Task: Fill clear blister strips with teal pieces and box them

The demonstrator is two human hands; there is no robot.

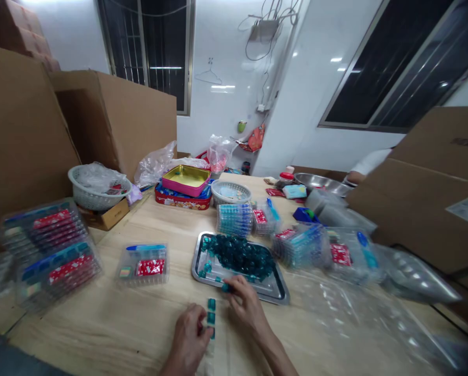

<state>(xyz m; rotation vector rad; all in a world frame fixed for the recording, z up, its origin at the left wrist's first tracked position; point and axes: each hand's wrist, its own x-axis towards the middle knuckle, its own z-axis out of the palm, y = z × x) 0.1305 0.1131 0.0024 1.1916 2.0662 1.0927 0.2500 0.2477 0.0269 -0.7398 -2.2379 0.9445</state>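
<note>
A steel tray [275, 287] lies on the light wooden table [100, 324], holding a heap of dark teal pieces [239, 256]. My right hand [247, 305] is at the tray's near edge, with its fingertips pinched on a small teal piece [226, 287]. My left hand [189, 334] rests on the table just left of a short upright row of teal pieces [211, 316]. Its fingers touch the lower end of that row. A clear plastic sheet [335, 318] spreads to the right of my right hand.
Clear plastic packs [143, 264] with red and blue contents lie on both sides of the tray. Behind stand a white basket [230, 192] and a pink tin [186, 180]. Large cardboard boxes [417, 209] rise at both sides. A person in a white sleeve [369, 162] stands beyond the right box.
</note>
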